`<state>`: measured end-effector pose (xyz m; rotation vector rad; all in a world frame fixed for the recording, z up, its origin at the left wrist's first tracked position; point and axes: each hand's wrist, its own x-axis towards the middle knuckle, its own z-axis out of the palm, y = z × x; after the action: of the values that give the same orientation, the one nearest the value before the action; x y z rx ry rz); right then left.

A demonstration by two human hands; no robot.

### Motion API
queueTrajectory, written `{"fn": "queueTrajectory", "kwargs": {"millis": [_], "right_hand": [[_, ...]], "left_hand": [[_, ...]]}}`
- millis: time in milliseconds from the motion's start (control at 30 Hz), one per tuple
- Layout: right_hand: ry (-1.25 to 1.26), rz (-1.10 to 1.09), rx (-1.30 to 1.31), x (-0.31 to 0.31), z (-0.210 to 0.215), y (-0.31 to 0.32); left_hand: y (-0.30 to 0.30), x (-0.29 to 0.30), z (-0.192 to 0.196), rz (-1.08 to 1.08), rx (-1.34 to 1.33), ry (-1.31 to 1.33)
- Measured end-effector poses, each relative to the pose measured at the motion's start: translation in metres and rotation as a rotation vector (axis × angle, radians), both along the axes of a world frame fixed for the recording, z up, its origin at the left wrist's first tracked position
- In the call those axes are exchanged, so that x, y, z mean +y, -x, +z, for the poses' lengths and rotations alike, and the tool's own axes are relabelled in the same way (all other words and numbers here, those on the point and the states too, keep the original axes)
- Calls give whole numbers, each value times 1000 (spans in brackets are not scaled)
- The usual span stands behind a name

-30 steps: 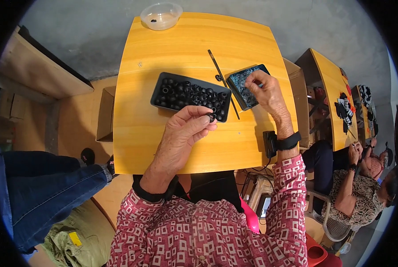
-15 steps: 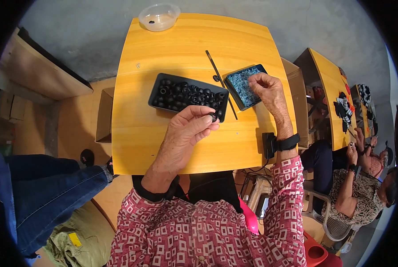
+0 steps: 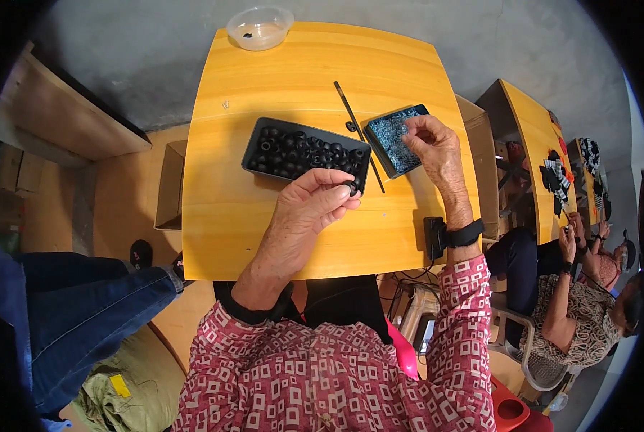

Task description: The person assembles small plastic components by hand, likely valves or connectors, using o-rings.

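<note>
My left hand (image 3: 313, 205) pinches a small round black bead-like piece (image 3: 351, 187) with a hole, between thumb and fingertips, just in front of a dark tray (image 3: 248, 160). Many more black pieces (image 3: 293, 153) like it fill that tray. To the right, my right hand (image 3: 434, 144) is over a second, smaller dark tray (image 3: 392, 171), its thumb and forefinger brought together. Tiny clear, bluish-looking pieces (image 3: 392, 138) cover the inside of this tray. Whatever those fingertips hold, if anything, is too small to make out.
A thin dark rod (image 3: 349, 108) lies between the trays, with a black piece (image 3: 350, 126) beside it. A clear plastic bowl (image 3: 260, 29) stands at the far left of the yellow table (image 3: 322, 57). Open cardboard boxes (image 3: 169, 186) flank the table. Other people (image 3: 577, 309) sit at right.
My left hand has shifted slightly to the right and turned the black piece a little. My right hand stays over the small tray, almost in the same place.
</note>
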<state>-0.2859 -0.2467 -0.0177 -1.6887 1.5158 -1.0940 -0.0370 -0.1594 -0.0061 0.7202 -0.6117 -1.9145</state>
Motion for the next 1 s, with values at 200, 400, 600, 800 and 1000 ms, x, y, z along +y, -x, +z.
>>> {"fn": "queueTrajectory", "kwargs": {"millis": [200,400,600,800,1000], "right_hand": [[69,-15,88,2,3,0],[296,14,639,-8,14,-15],[71,-134,747,-24,0,-37],[113,-170,664,-25,-12,-37],[86,-100,747,-24,-5,-40]], "left_hand": [[0,0,2,-5,-6,-11],[1,3,4,4,-2,-14],[3,2,3,3,-1,-20],[1,1,0,5,-10,-29],[0,2,-3,10,-7,-40]]}}
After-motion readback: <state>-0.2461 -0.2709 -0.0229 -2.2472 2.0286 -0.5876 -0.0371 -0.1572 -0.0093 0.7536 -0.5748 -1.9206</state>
